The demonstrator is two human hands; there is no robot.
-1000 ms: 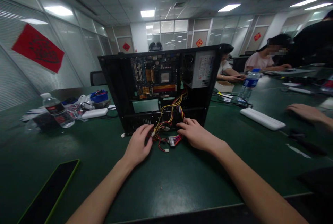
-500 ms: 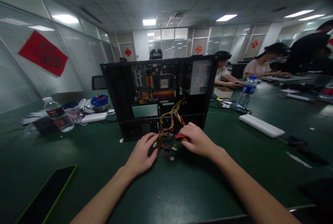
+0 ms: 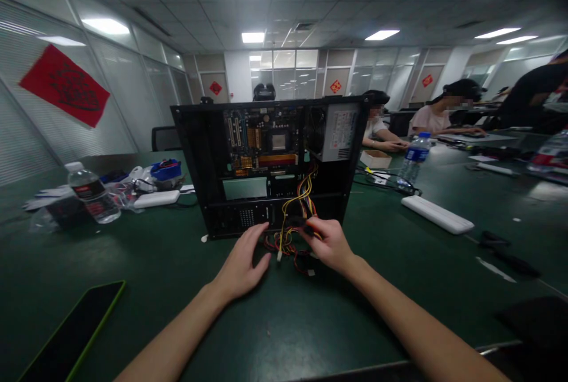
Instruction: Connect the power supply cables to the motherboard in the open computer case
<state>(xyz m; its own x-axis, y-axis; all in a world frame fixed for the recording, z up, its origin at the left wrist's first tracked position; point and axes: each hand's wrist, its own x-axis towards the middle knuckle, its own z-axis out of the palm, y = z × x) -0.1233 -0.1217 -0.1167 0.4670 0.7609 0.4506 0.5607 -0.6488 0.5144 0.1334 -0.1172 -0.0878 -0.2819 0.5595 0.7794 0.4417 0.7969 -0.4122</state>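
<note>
An open black computer case [image 3: 190, 151] stands upright on the green table, its inside facing me. Fixed in it are a motherboard [image 3: 278, 141] and, at the upper right, a power supply [image 3: 341, 133]. A bundle of yellow, red and black power cables [image 3: 304, 193] hangs from the power supply down to the table before the case. My right hand [image 3: 331, 246] is closed around some of these cables, near a dark connector. Fingers apart, my left hand [image 3: 239, 261] rests by the case's lower edge, left of the loose cable ends, and holds nothing.
A phone with a green edge [image 3: 75, 329] lies at the front left. Water bottles stand left [image 3: 93, 193] and right [image 3: 415, 160]. White power strips [image 3: 437, 214] lie on the table. A small open box [image 3: 376, 159] is behind, near other people seated at the table.
My right hand has shifted slightly left and lower with the cables. The loose cable ends have moved right, away from my left hand's fingers, which no longer touch them.
</note>
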